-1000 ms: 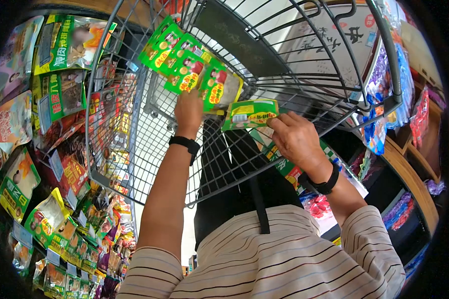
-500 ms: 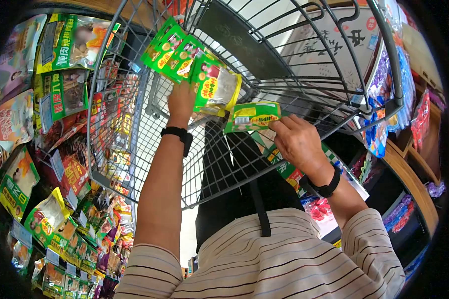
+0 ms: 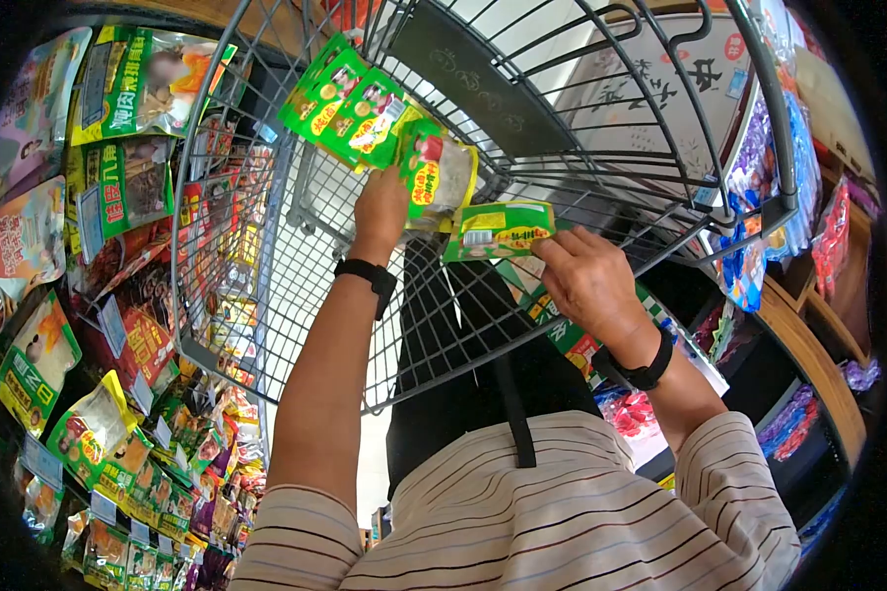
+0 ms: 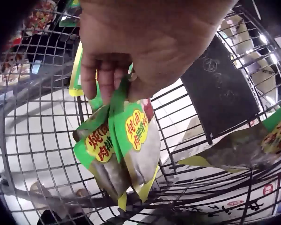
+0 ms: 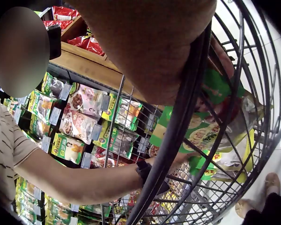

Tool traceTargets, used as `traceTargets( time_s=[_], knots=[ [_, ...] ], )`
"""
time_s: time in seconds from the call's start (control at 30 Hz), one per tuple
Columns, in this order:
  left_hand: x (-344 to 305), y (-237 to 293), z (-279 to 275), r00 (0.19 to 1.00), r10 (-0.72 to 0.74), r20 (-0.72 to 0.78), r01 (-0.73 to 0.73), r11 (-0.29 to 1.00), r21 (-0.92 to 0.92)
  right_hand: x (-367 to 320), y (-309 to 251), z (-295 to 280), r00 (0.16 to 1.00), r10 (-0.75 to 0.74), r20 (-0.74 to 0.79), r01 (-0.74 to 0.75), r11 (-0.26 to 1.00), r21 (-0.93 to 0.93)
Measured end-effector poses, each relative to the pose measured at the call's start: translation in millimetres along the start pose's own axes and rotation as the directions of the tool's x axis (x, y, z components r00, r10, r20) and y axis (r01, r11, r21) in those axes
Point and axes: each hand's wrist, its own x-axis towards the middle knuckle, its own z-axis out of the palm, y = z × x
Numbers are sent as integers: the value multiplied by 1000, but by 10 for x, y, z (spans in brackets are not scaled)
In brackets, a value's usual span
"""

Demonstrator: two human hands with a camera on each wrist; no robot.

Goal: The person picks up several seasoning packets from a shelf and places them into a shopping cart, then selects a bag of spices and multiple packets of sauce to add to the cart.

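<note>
the left grip (image 3: 377,212) is pinching green packets (image 4: 139,133) by their tops — the right grip (image 3: 593,279) is pinching a single packet (image 3: 498,231) — within the cart (image 3: 473,84).

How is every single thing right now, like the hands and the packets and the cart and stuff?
Left hand: pinching the left-hand packets.
Left-hand packets: hanging down, gripped near their tops.
Right hand: holding the right-hand packet at one end.
Right-hand packet: held up; can't tell if it's sealed.
Shopping cart: upright, open on top.
Rack packets: on display.
Black wristbands: worn, one on each wrist.
Striped shirt: worn, creased.
</note>
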Motion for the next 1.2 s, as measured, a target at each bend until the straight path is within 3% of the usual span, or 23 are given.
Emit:
traceTargets(
  time_s=[0.17, 0.27, 0.5, 0.73, 0.9, 1.13, 1.2],
  knots=[
    [124, 44, -133, 978, 134, -157, -146, 987, -63, 0, -9, -10, 1000, 6, 8, -6, 1000, -9],
    [245, 14, -238, 981, 118, -153, -126, 991, -47, 0, -7, -6, 1000, 0, -3, 0, 1000, -14],
    [180, -19, -140, 998, 54, -20, -55, 995, -81, -3, -10, -5, 1000, -8, -5, 8, 1000, -5],
    [-207, 470, -355, 977, 211, 19, -200, 951, -235, 0, -18, -24, 1000, -13, -8, 14, 1000, 9],
    [-503, 575, -245, 921, 358, 151, -340, 931, -137, -16, 1, -34, 999, -35, 13, 35, 999, 34],
    [-671, 626, -149, 892, 390, 230, -325, 905, -276, -18, 1, -27, 998, -39, 39, 39, 999, 3],
    [-668, 649, -149, 894, 378, 239, -322, 915, -244, -20, 7, -35, 998, -41, 41, 41, 999, 5]
  ],
)
